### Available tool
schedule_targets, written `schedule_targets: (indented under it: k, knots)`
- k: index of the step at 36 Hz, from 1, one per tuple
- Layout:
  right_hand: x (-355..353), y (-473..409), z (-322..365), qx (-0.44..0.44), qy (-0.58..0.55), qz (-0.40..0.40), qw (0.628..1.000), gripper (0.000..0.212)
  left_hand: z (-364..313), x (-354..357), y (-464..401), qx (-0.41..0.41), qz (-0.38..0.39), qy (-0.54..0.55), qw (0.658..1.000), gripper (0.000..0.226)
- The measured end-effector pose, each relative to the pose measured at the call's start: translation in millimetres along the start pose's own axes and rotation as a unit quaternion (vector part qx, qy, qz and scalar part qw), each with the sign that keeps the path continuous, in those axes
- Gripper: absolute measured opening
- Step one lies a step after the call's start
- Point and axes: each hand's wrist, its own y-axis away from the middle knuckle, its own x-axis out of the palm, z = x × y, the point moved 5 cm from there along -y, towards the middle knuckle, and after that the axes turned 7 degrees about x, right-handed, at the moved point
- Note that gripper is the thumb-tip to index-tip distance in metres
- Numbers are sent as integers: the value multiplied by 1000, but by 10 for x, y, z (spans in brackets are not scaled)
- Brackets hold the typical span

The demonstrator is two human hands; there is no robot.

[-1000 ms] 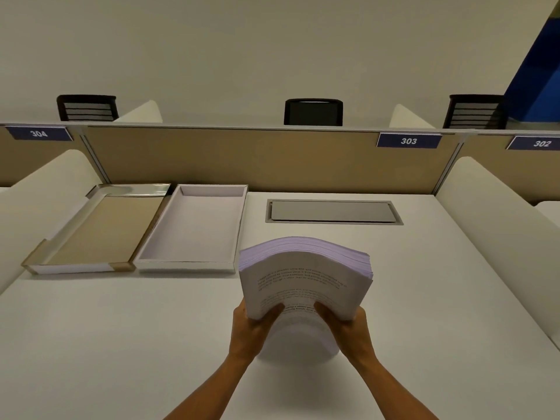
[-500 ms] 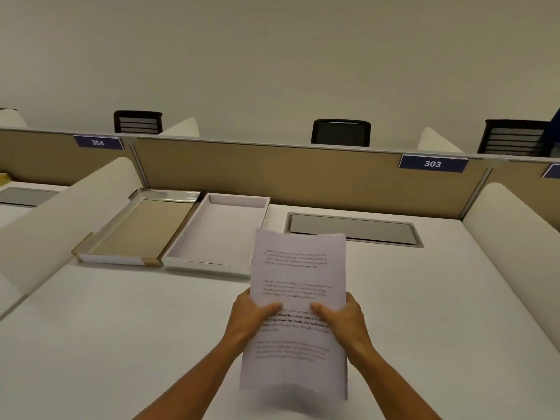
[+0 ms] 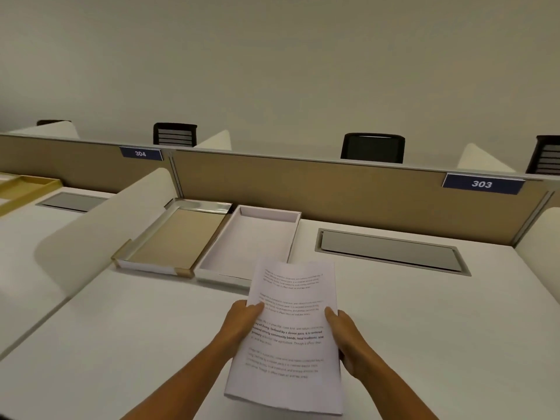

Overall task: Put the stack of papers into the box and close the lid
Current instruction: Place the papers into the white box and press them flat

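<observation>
Head view: the stack of papers [image 3: 289,338], upright on its edge a second ago, now lies flat, printed face up, clamped by the left hand [image 3: 242,324] and right hand [image 3: 348,338] above the counter [image 3: 424,313], its far edge overlapping the box [image 3: 247,242] — likely ready to lower in. One stack, one box, one lid [image 3: 174,237] lying open beside it.

Stack of papers [image 3: 291,334] now flat, face-up

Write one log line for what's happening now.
left hand: holds paper stack | right hand: holds too | box: open, empty | lid: beside
</observation>
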Motion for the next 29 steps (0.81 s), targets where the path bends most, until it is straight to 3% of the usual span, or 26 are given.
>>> schedule_targets:
  k: [10,16,29]
  knots:
    - [662,-554,693,21,-48,1,999,36,-403,-803,-873,-20,-22,-38,999,29]
    - [964,-1034,1205,13,-69,-15,997,35,-701,-1176,-1538,8,-20,-49,999,20]
    - [1244,-2098,1893,27,-94,-51,994,23,-1025,-1397,-2803,6,6,-92,996,23]
